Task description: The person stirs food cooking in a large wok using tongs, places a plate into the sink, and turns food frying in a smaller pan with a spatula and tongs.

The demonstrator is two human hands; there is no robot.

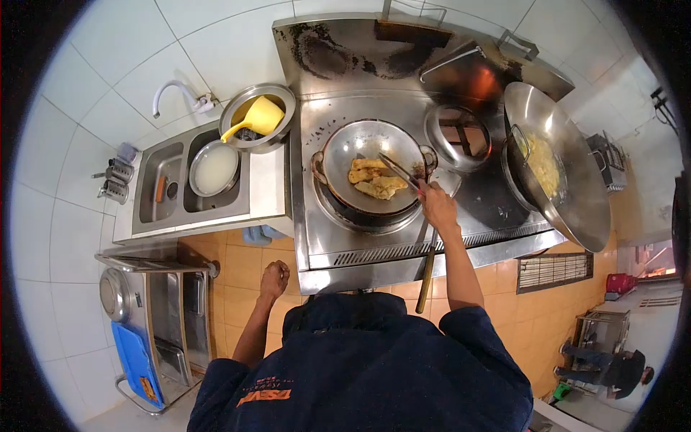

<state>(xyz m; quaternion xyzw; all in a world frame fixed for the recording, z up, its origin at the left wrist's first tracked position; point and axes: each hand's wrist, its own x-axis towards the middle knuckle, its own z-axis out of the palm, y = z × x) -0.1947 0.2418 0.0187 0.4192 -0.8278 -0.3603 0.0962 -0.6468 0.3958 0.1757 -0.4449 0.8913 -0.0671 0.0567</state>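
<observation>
A round two-handled wok [345, 183] sits on the left burner, holding several pieces of yellowish-brown food [381, 187]. My right hand [438, 205] is closed around metal tongs [397, 167], whose tips reach over the food at the wok's right side. Under my right forearm lies a long utensil with a wooden handle [426, 277], sticking out past the stove's front edge. My left hand [274, 279] hangs at the left, in front of the counter, with its fingers curled; whether it holds anything is too small to make out.
At the right a large tilted wok [576, 165] holds yellow food. The sink [156, 194] is at the left, near a steel bowl [284, 133] with a yellow scoop [263, 115]. A wheeled rack [164, 270] stands lower left. Another person [612, 371] is far off at lower right.
</observation>
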